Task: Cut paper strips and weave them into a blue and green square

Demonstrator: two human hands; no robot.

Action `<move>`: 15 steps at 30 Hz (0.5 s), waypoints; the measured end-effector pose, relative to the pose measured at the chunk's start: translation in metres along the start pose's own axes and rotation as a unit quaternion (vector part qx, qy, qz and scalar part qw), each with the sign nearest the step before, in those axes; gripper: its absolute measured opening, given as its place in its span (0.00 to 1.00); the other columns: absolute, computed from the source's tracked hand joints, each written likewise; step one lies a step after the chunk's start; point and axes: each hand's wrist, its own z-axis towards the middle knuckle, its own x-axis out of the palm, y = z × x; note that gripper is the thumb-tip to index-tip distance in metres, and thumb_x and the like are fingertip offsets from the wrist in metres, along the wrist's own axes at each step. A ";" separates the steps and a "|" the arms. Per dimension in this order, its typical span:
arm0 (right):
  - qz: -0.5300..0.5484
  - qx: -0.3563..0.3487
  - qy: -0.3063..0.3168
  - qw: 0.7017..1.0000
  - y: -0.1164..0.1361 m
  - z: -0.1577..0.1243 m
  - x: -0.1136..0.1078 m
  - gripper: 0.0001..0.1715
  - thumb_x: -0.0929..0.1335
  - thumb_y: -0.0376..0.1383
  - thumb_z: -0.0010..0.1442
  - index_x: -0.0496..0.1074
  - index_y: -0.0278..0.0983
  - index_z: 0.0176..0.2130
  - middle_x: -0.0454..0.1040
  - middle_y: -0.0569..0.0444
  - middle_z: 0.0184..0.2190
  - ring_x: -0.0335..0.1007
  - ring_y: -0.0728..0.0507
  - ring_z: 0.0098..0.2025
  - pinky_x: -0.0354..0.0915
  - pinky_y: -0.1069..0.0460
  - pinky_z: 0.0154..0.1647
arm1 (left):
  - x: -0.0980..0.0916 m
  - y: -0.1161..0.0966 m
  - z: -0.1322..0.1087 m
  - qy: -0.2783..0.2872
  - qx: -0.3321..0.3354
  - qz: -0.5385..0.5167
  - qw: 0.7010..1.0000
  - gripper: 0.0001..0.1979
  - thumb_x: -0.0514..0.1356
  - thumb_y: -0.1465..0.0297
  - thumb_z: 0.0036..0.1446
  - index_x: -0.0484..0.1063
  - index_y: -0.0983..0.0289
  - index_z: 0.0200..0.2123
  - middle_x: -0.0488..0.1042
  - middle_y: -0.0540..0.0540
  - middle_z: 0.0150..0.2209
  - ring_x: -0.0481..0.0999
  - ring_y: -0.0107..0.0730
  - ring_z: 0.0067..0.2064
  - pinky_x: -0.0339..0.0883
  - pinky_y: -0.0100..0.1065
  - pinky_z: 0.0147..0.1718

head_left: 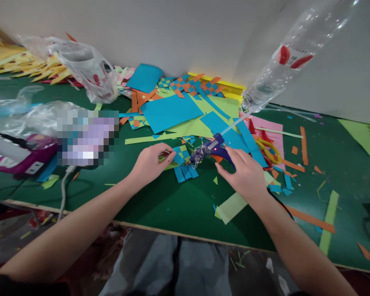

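My right hand (243,170) is wrapped round the handle of a dark blue glue gun (216,147), whose nozzle end points left and has a crusty lump on it. A clear glue stick (234,124) sticks out of its back. Under the nozzle lies a small woven piece of blue and green paper strips (185,172). My left hand (152,162) is at the left edge of this piece, thumb and fingertips pinched together; what they hold, if anything, is too small to make out.
Blue and green sheets (171,112) and woven strips lie behind. Yellow-handled scissors (269,151) and a clear plastic bottle (283,61) are at right. A purple power strip (27,158), a plastic bag (86,70) and a blurred-out object are at left. Paper scraps lie around.
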 end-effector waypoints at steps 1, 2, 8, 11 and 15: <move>0.001 0.002 -0.005 1.000 -0.001 0.000 0.000 0.26 0.65 0.43 0.63 0.68 0.29 0.55 0.77 0.39 0.43 0.75 0.37 0.46 0.73 0.44 0.43 | 0.000 0.000 0.000 0.000 -0.001 0.000 1.000 0.14 0.55 0.58 0.60 0.72 0.62 0.35 0.79 0.56 0.34 0.79 0.36 0.35 0.72 0.33 0.32; 0.003 0.002 -0.008 1.000 -0.002 0.000 0.000 0.26 0.65 0.44 0.63 0.68 0.30 0.54 0.77 0.39 0.43 0.75 0.37 0.45 0.73 0.44 0.43 | 0.000 0.000 0.000 0.000 -0.002 0.000 1.000 0.14 0.55 0.58 0.60 0.72 0.62 0.35 0.79 0.56 0.34 0.79 0.36 0.35 0.72 0.33 0.32; 0.025 0.029 -0.005 0.999 -0.008 0.002 -0.002 0.29 0.67 0.47 0.61 0.67 0.31 0.54 0.76 0.39 0.44 0.74 0.35 0.47 0.71 0.42 0.45 | 0.000 -0.002 0.000 0.003 0.010 0.008 1.000 0.13 0.55 0.59 0.60 0.72 0.62 0.34 0.78 0.56 0.35 0.79 0.37 0.37 0.73 0.35 0.37; 0.032 0.046 -0.011 0.998 -0.010 0.005 -0.005 0.29 0.67 0.48 0.60 0.67 0.32 0.53 0.76 0.40 0.43 0.73 0.35 0.47 0.70 0.42 0.45 | 0.000 -0.002 0.000 0.000 0.016 0.016 1.000 0.13 0.54 0.59 0.60 0.72 0.62 0.35 0.78 0.55 0.36 0.79 0.36 0.37 0.72 0.35 0.37; 0.044 0.082 -0.014 0.996 -0.014 0.007 -0.007 0.30 0.68 0.50 0.58 0.67 0.33 0.52 0.76 0.42 0.42 0.73 0.35 0.45 0.70 0.42 0.44 | -0.001 -0.003 -0.001 0.002 0.021 0.024 1.000 0.13 0.54 0.60 0.60 0.72 0.62 0.34 0.78 0.55 0.35 0.78 0.36 0.37 0.71 0.34 0.35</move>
